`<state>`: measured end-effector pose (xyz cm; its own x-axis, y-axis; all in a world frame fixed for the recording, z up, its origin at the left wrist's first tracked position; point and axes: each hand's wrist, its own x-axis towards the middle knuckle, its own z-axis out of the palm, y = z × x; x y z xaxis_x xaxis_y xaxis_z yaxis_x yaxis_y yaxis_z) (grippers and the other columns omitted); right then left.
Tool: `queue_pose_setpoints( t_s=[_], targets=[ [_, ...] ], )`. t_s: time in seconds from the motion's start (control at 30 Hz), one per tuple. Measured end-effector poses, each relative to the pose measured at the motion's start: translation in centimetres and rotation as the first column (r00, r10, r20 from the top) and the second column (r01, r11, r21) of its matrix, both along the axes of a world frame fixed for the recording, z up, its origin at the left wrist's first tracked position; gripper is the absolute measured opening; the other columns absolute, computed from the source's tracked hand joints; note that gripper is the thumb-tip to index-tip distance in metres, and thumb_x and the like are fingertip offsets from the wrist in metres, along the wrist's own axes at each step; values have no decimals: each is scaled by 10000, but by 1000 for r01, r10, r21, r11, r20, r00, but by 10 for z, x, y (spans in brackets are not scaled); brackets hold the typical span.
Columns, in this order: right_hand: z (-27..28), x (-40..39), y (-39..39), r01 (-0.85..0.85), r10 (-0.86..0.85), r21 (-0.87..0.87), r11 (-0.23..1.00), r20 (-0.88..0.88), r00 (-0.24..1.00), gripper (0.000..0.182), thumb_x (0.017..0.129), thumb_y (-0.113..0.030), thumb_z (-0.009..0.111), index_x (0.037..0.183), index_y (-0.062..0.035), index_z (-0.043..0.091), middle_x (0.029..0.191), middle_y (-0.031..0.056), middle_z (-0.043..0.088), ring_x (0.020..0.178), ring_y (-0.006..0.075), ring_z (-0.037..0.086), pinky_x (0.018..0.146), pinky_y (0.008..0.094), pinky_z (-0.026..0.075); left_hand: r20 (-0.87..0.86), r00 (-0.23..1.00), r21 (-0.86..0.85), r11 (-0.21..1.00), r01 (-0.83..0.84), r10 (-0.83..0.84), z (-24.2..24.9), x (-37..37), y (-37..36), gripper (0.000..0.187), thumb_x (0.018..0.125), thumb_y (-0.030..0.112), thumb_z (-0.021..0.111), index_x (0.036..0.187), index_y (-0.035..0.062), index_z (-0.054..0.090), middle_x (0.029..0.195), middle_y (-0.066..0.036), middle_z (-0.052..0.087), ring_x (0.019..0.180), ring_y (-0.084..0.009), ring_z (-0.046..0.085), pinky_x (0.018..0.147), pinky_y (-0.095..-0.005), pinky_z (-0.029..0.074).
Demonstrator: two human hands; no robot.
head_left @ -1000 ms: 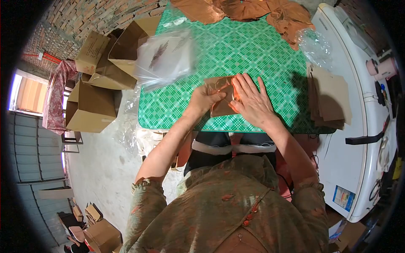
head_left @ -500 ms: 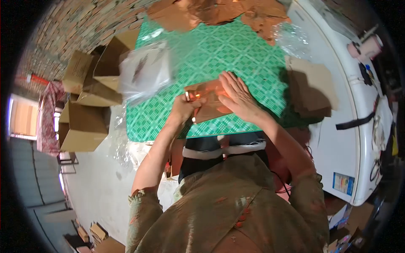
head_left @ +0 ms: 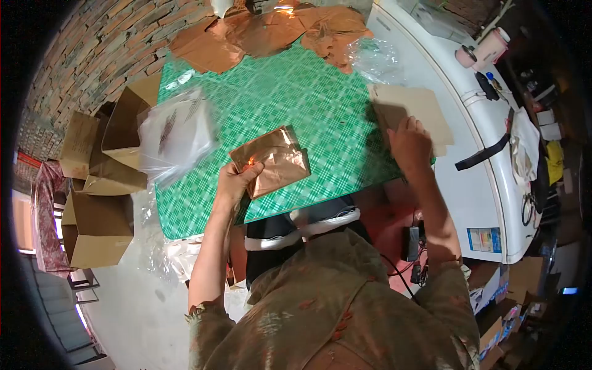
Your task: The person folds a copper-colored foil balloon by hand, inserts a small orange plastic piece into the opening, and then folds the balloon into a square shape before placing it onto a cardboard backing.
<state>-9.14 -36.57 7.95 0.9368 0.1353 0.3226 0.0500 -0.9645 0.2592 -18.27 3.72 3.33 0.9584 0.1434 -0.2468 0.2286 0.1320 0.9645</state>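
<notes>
A folded packet of shiny copper-coloured foil (head_left: 280,163) lies at a slant near the front of the green checked tablecloth (head_left: 265,86). My left hand (head_left: 237,183) pinches its left end, thumb on top and the other fingers mostly hidden beneath. At the table's right side, my right hand (head_left: 410,145) rests over the lower left part of some flat brown cardboard (head_left: 425,111). Its fingers are bent and slightly apart on the cardboard, and I see no grip around it.
Clear plastic bags (head_left: 179,132) are stacked on the left, beside open cardboard boxes (head_left: 102,228). Crumpled copper foil (head_left: 265,34) spreads along the far edge, with clear plastic wrap (head_left: 376,58) near it. A white appliance (head_left: 475,185) borders the table's right.
My right hand has left the foil packet and moved right onto the cardboard. My left hand still holds the packet, now turned with more of its surface showing. The camera view has shifted.
</notes>
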Motion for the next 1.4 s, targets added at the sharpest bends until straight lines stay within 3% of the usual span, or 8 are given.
queue_pose_setpoints(
  t_s=[0.43,0.6,0.77,0.87,0.9,0.97,1.1,1.4],
  targets=[
    [-9,2,19,-35,60,-181,983,133,989,77,858,-164,693,803,-125,731,804,96,738,771,248,758,659,395,597,36,993,-267,959,-97,110,6,-7,-7,185,952,79,791,1103,-13,735,921,-36,739,791,-113,677,761,-306,588],
    [-18,5,8,-81,107,-190,978,128,986,174,927,-254,716,831,-112,748,765,106,706,719,263,727,623,438,565,77,992,-406,912,-57,96,-1,-23,10,89,949,56,768,917,19,693,850,-50,710,703,-172,688,578,-411,599],
    [63,1,58,-431,422,-37,902,298,856,75,922,-179,698,912,-106,686,776,85,641,662,265,647,563,453,502,-5,980,-337,923,-187,197,13,-62,33,105,940,109,808,927,18,756,880,-48,750,751,-131,693,740,-282,571],
    [85,-23,127,-448,464,-164,879,78,882,142,1005,-181,644,871,-143,670,748,45,634,751,253,680,671,424,555,-42,951,-317,899,-302,305,-7,-77,60,185,947,103,805,1078,-13,746,979,-51,759,848,-123,713,759,-280,569],
    [13,6,132,-280,458,-650,707,118,881,177,1015,-195,625,859,-153,698,783,55,681,811,249,708,691,422,561,-21,945,-332,889,-315,327,-2,-82,63,176,950,96,798,1079,-12,743,1003,-58,761,868,-135,721,784,-293,579],
    [-46,31,153,-214,429,-845,490,20,903,247,1025,-253,601,854,-152,747,831,76,739,875,263,741,712,426,569,17,928,-362,868,-340,371,10,-91,70,161,957,82,783,1080,-10,737,1051,-72,765,907,-159,737,832,-317,598],
    [30,-16,251,-575,518,67,816,-528,673,426,1028,-426,583,882,-109,829,878,125,783,891,335,764,721,453,577,29,891,-388,826,-408,453,6,-102,86,284,953,102,793,1208,19,699,1131,-57,751,990,-162,721,922,-341,579],
    [33,104,326,-708,712,96,699,-176,679,244,957,-275,642,869,-86,768,863,147,754,829,385,741,687,535,559,19,887,-400,816,-416,462,13,-117,83,330,909,111,836,1184,-32,722,1098,-82,765,958,-171,729,872,-334,579]
  ],
)
